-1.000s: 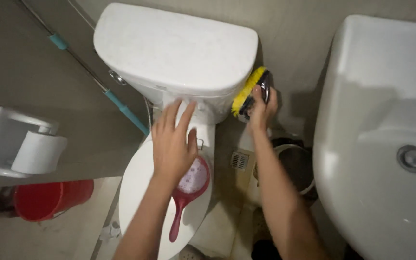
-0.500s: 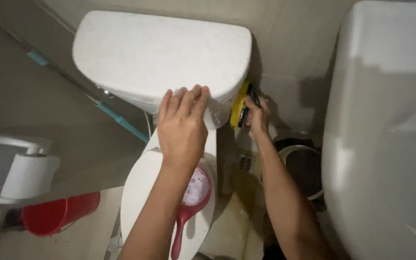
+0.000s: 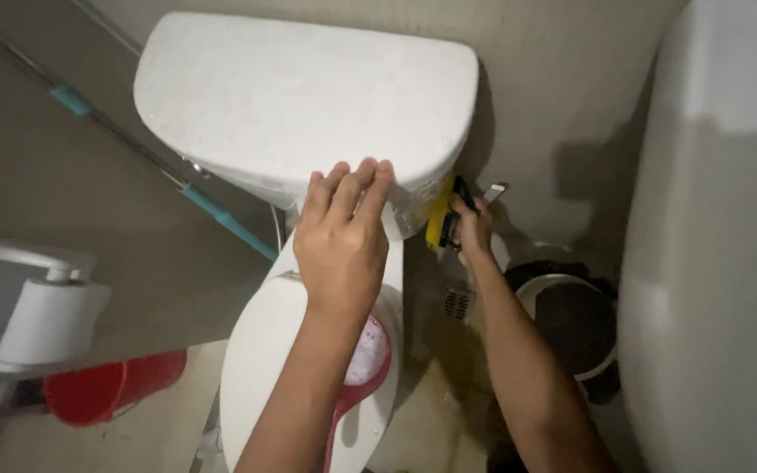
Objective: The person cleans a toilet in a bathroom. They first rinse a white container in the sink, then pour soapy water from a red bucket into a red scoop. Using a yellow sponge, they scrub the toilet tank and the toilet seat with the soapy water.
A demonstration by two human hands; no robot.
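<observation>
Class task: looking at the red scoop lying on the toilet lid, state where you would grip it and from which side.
Grip the scoop by its thin handle, from the near end: the handle points toward the camera and lies bare, while the left hand and forearm cover part of the bowl.

This is a small home bathroom. A white toilet (image 3: 308, 114) stands against the wall, a sink (image 3: 720, 263) is beside it, a paper roll (image 3: 50, 320) hangs left, and a red bucket (image 3: 111, 385) stands on the floor.

Left hand (image 3: 341, 245) lies flat, fingers extended forward; right hand (image 3: 470, 229), arm outstretched, seems curled closed.
</observation>
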